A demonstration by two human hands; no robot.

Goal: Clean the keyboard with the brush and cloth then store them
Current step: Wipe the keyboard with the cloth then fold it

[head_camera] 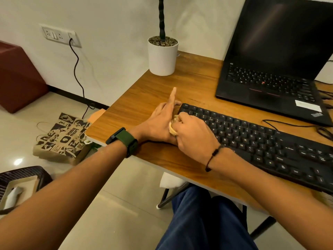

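A black keyboard [261,141] lies slanted across the wooden desk [153,87]. My right hand [191,134] is closed on a bunched cream cloth [172,129] and presses it on the keys at the keyboard's left end. My left hand [158,121], with a green-strapped watch on the wrist, rests on the desk against that left end. Its thumb touches the keyboard's far corner and its index finger points up and away. No brush is in view.
An open black laptop [270,78] stands behind the keyboard, with cables [306,123] at the right. A white plant pot [162,58] sits at the desk's far corner. On the floor lie a printed paper bag [63,139] and a dark woven basket [21,183].
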